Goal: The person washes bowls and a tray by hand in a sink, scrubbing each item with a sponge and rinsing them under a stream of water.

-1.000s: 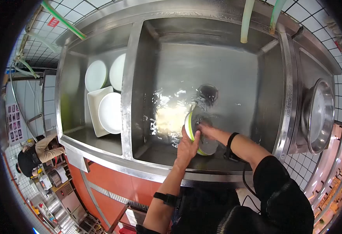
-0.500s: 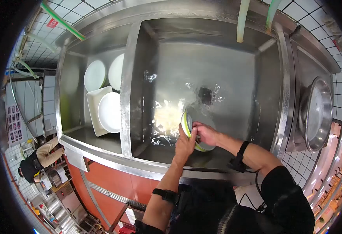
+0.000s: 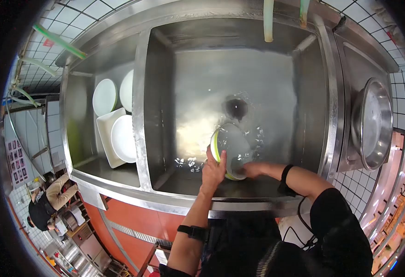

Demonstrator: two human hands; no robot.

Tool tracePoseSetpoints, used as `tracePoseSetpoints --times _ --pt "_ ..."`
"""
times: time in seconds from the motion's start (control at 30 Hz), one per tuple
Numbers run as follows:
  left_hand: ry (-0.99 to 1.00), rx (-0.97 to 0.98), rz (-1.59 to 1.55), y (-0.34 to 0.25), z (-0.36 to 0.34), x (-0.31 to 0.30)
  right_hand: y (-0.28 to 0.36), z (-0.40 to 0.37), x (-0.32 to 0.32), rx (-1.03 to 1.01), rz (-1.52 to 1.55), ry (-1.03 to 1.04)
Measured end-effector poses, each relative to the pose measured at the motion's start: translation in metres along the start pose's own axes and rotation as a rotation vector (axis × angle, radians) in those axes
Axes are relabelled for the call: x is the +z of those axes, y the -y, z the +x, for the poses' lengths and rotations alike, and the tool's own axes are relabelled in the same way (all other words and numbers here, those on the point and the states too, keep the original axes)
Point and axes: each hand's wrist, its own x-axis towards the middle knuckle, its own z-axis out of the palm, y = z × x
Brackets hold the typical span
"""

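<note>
My left hand (image 3: 215,170) grips a white bowl (image 3: 216,144) with a lime-green outside by its left edge, thumb on the near side. The bowl is tilted and partly under the water of the large sink basin (image 3: 311,83), so much of its inside looks blurred and grey. At the bowl's lower right edge, my right hand (image 3: 253,170) dips into the water. Its fingers are under the surface, and I cannot tell whether they hold anything. A round dark drain (image 3: 236,107) shows at the bottom, just beyond the bowl.
Across a metal divider (image 3: 141,106), the left basin holds round white dishes (image 3: 105,97) and a rectangular dish (image 3: 107,141) under a round one (image 3: 124,138). A metal bowl (image 3: 378,124) stands on the right ledge. Hoses (image 3: 268,23) hang above. Far left, a person (image 3: 47,205) bends over.
The bowl has gone lower and tipped into the water, its green edge still in my left hand. My right hand has moved down and right, its fingers now submerged. The view has shifted slightly.
</note>
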Motion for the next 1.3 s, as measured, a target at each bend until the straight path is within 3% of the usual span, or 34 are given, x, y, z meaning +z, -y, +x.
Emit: tracePoseSetpoints --times 0.07,0.13,0.23,0.27,0.3,0.33,0.37,0.4,0.47,0.6,0.67,0.7,0.77,0.8,0.9,0.93,0.97,1.03,1.1,1.17,1.2,1.23,1.3 --pt "0.001 0.002 -0.034 0.001 0.000 -0.001 -0.005 0.004 -0.006 0.067 -0.009 0.029" --pt "0.000 -0.021 -0.019 0.001 -0.001 0.000 -0.011 0.010 -0.010 0.089 -0.579 -0.086" --pt "-0.014 0.148 0.049 0.039 0.009 0.017 -0.010 0.024 -0.041 0.176 -0.441 -0.147" --pt "-0.015 0.150 0.048 0.028 0.007 0.012 -0.072 0.112 -0.015 0.154 -0.892 -0.044" --pt "0.014 0.017 0.025 0.009 0.001 0.003 -0.088 0.124 -0.009 0.154 -0.893 -0.045" --pt "0.043 -0.116 0.001 -0.001 -0.001 -0.002 -0.097 0.127 -0.006 -0.080 -0.956 -0.683" --pt "0.038 -0.115 -0.001 -0.002 0.000 -0.002 -0.104 0.133 -0.006 -0.333 -0.953 -1.323" --pt "0.029 -0.099 -0.021 -0.001 -0.001 -0.002 -0.092 0.099 -0.034 -0.339 -0.958 -1.324" --pt "0.015 -0.089 -0.041 -0.002 -0.002 -0.003 0.000 0.040 -0.064 -0.087 -0.767 -0.507" --pt "0.025 -0.122 -0.044 -0.012 -0.005 -0.002 0.032 0.038 -0.060 -0.321 -0.467 -0.674" --pt "0.062 -0.148 -0.078 -0.011 -0.003 -0.005 0.051 0.030 -0.062 -0.488 0.214 -0.557" --pt "0.036 -0.152 -0.080 0.008 0.003 0.003 0.059 0.027 -0.064 -0.510 0.201 -0.550" --pt "0.015 0.092 -0.049 0.050 0.016 0.025 0.066 0.017 -0.064 -0.388 0.376 -0.254" --pt "0.061 -0.179 -0.143 0.008 0.007 0.004 0.065 0.010 -0.061 -0.400 0.366 -0.248" --pt "0.002 -0.047 -0.029 0.033 0.012 0.018 0.051 -0.011 -0.044 -0.351 0.350 -0.153" --pt "-0.004 -0.203 -0.164 0.017 0.011 0.012 0.040 -0.012 -0.035 -0.359 0.416 -0.141" --pt "-0.017 -0.202 -0.168 0.019 0.012 0.012 0.035 -0.013 -0.028 -0.366 0.482 -0.131" --pt "-0.017 -0.075 -0.187 0.035 0.017 0.019 0.048 -0.049 -0.018 -0.291 0.390 -0.228" --pt "-0.051 -0.108 -0.203 0.046 0.023 0.024 0.046 -0.061 -0.016 -0.207 0.308 -0.331" --pt "0.044 0.141 0.035 0.072 0.026 0.030 0.028 -0.056 -0.007 -0.215 -0.050 -0.502" --pt "-0.060 0.313 0.078 0.109 0.037 0.052 0.033 -0.065 -0.011 -0.310 -0.059 -0.551" --pt "-0.040 0.315 0.080 0.107 0.034 0.051 0.032 -0.065 -0.015 -0.297 -0.045 -0.554" --pt "0.047 0.129 -0.034 0.096 0.035 0.042 0.027 -0.063 -0.024 -0.330 -0.005 -0.444"
